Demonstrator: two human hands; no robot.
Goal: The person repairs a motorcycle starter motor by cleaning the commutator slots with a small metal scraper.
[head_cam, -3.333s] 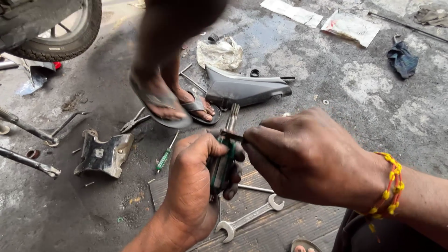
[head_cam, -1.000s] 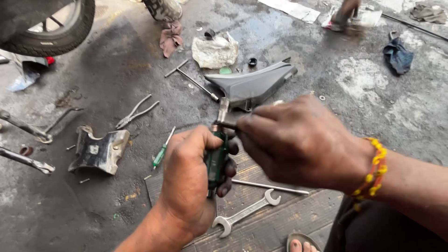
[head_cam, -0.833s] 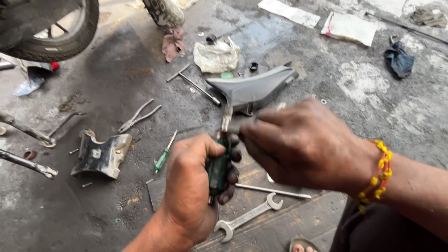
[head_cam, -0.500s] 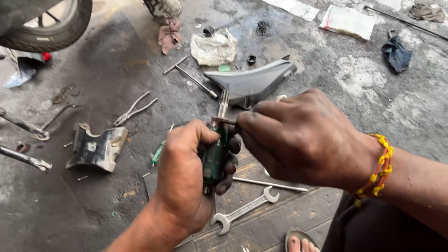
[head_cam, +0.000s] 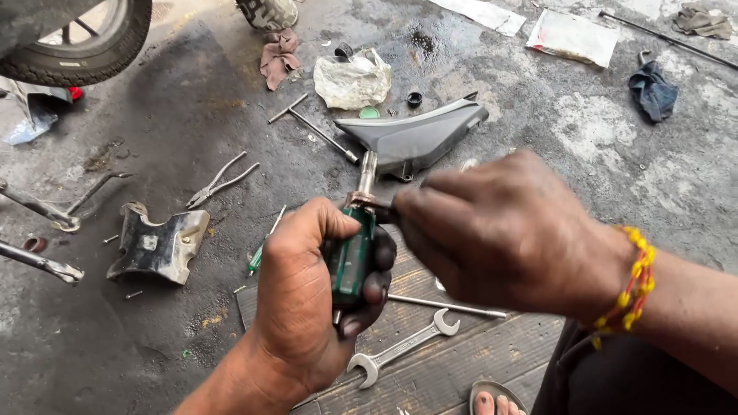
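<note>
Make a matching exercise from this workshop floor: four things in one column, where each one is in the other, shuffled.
Things:
1. green-handled tool
2. open-end wrench
3. pliers
4. dark blue rag

Places:
A. on the wooden board, near the person's foot
B. on the concrete, far right
C. gripped in the left hand
D. on the concrete, beside the bent metal bracket

Pairs: 1-C, 2-A, 3-D, 4-B
</note>
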